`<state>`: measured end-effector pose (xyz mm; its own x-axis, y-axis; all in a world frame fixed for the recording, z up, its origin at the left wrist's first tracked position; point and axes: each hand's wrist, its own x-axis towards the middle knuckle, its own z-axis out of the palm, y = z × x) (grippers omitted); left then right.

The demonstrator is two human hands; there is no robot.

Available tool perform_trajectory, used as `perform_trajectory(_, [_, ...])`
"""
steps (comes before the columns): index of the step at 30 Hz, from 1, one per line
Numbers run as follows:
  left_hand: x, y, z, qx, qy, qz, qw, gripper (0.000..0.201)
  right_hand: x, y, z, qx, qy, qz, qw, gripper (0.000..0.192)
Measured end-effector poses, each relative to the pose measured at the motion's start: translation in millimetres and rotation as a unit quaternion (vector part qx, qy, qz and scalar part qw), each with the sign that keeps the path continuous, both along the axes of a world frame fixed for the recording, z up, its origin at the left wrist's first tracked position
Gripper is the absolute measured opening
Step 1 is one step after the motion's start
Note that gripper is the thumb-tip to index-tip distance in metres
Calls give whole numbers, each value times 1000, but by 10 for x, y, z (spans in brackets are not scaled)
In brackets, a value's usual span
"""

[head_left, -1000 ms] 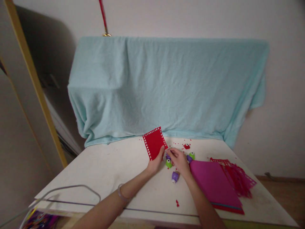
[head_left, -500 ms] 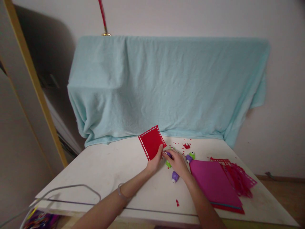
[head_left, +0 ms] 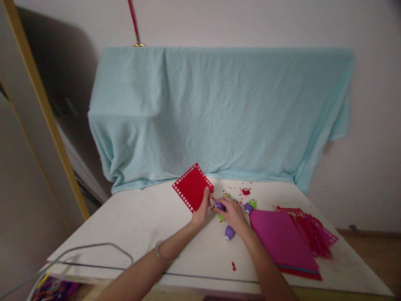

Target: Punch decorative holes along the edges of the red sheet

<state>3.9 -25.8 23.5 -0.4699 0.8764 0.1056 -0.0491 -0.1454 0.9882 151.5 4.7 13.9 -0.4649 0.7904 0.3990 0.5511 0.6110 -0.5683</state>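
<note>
Red punched square (head_left: 192,187) pinched at near corner by left hand (head_left: 200,213), mid-table | right hand (head_left: 230,213) clamps purple-green punch (head_left: 220,206) just right | spare purple punch (head_left: 229,232) near | pink sheet stack (head_left: 282,242) right | blue cloth (head_left: 219,113) far

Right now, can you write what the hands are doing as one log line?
left hand: holds red sheet | right hand: holds purple punch at sheet edge | table: pink stack

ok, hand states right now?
Left hand: shut on red sheet.
Right hand: shut on purple punch.
</note>
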Motion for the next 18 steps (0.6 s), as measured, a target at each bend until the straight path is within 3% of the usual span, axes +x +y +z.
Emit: perform_trajectory(18, [-73, 106, -153, -16, -33, -3, 999, 53, -23, -73, 63, 32, 2, -9, 999, 22])
